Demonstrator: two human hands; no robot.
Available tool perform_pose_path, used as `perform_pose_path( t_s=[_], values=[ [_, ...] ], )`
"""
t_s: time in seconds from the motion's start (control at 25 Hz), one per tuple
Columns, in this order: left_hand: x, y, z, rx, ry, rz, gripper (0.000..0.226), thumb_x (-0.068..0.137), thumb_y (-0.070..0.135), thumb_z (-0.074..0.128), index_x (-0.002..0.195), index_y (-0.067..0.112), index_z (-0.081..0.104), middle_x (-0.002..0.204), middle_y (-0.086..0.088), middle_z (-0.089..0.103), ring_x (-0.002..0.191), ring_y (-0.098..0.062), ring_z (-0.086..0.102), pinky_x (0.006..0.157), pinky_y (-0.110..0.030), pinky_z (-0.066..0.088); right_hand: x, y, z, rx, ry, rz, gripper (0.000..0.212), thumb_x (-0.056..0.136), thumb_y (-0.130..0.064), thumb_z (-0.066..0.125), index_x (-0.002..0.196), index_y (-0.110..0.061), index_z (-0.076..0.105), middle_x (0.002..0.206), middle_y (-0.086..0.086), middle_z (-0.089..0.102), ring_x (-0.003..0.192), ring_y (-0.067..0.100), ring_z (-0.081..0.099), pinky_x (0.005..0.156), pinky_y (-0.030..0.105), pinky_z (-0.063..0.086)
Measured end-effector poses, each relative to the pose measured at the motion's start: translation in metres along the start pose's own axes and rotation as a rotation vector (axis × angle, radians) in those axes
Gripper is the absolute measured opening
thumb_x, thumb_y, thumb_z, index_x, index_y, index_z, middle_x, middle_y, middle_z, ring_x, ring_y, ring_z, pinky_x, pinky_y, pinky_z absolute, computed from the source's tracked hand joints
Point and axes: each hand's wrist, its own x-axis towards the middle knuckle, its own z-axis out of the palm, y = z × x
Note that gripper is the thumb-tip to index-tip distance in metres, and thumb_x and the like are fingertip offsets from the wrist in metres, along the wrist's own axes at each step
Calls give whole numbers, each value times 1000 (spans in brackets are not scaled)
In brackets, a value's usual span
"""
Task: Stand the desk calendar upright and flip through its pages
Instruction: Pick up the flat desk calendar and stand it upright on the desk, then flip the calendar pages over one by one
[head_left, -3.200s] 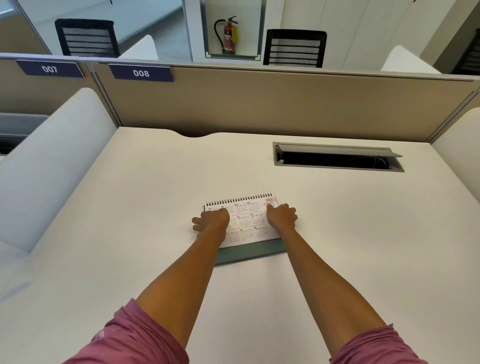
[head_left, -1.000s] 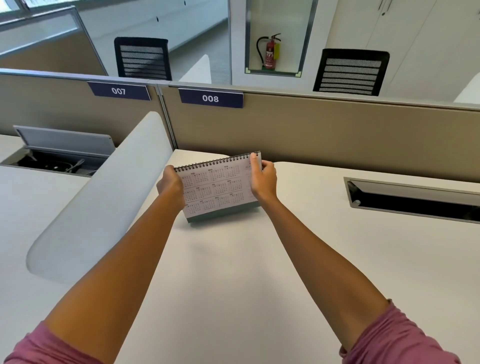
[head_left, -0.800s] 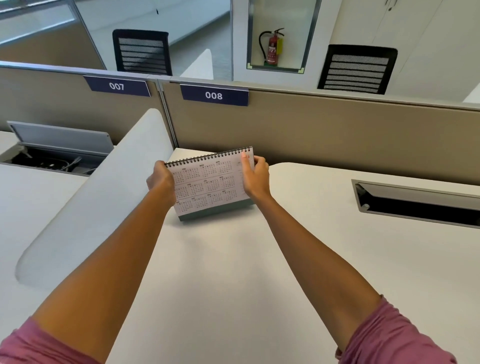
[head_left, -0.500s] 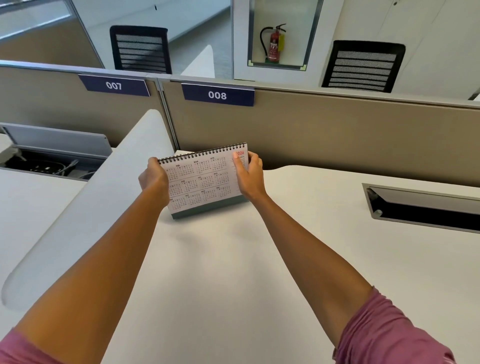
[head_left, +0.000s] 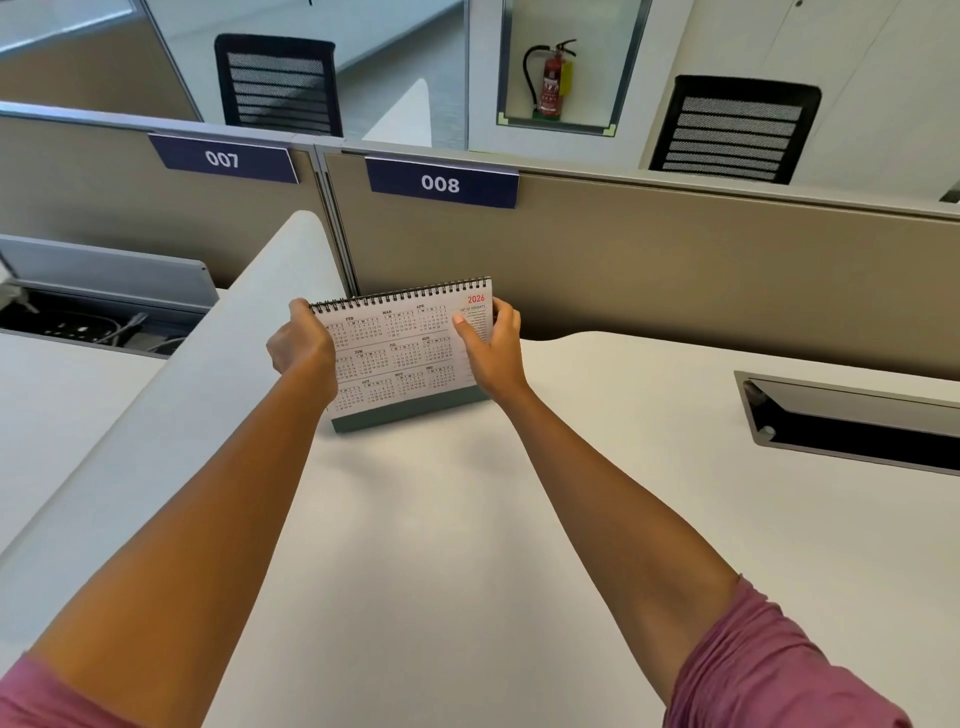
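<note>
Desk calendar (head_left: 405, 358) stands on the desk (head_left: 467, 519), gripped between left hand (head_left: 301, 345) and right hand (head_left: 491, 348).

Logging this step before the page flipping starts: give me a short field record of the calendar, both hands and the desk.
calendar: white spiral-bound desk calendar with grey-green base, upright, year page 2026 facing camera
calendar base: on the white desk
left hand: gripping the calendar's left edge
right hand: holding the right edge, thumb on the front page
behind: beige partition labelled 008
pages flipped: none visibly
</note>
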Motion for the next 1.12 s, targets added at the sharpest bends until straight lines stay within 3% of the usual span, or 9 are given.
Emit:
perform_pose_path(
  t_s=[0.24,0.4,0.52,0.6,0.68,0.8,0.96,1.12],
  values=[
    [8,-8,-6,130,-36,105,45,92,65,35,85,25,54,83,5,62,76,-16,58,57,-23,40,-2,16,-1,-24,-42,1,50,93,-24,62,135,-12,38,132,7,42,116,17,51,77,20,51],
    [12,-21,-10,181,-114,116,62,90,74,22,110,27,57,104,3,63,91,-21,60,75,-33,48,-11,28,-3,-53,-62,6,50,94,-22,61,137,-13,37,134,8,42,120,17,48,89,33,55],
    [11,-67,-16,234,-1,188,67,98,61,15,124,14,54,126,-11,59,112,-32,57,98,-44,46,-22,37,-6,-113,-82,46,56,91,-14,64,138,-12,34,138,11,40,126,23,47,96,34,50],
    [5,-107,-25,290,48,280,53,103,44,23,123,3,49,129,-17,52,117,-34,52,96,-39,42,-31,46,-10,-139,-87,101,60,89,-9,67,139,-12,33,141,12,39,128,25,46,97,29,47],
    [3,-136,-32,314,-41,370,38,104,33,31,124,4,46,129,-15,51,118,-31,51,94,-32,42,-39,54,-13,-162,-94,162,62,89,-8,67,140,-13,33,144,11,39,131,25,44,103,31,44],
    [9,-151,-35,291,-173,473,34,104,23,37,135,12,40,137,-7,52,123,-24,49,104,-32,40,-46,61,-12,-170,-94,176,57,91,-11,64,140,-14,34,145,8,42,132,24,44,107,33,41],
    [9,-165,-37,286,-117,564,44,99,12,40,143,14,35,144,-6,49,130,-22,46,110,-32,34,-53,65,-5,-162,-43,165,58,92,-10,62,142,-16,33,147,5,42,134,21,44,108,30,39],
    [10,-175,-40,360,-60,610,51,94,7,39,145,14,39,144,-6,50,131,-23,47,107,-25,30,-68,70,1,-208,12,129,62,92,-9,60,145,-21,30,150,0,37,136,16,41,105,20,32]
  ],
)
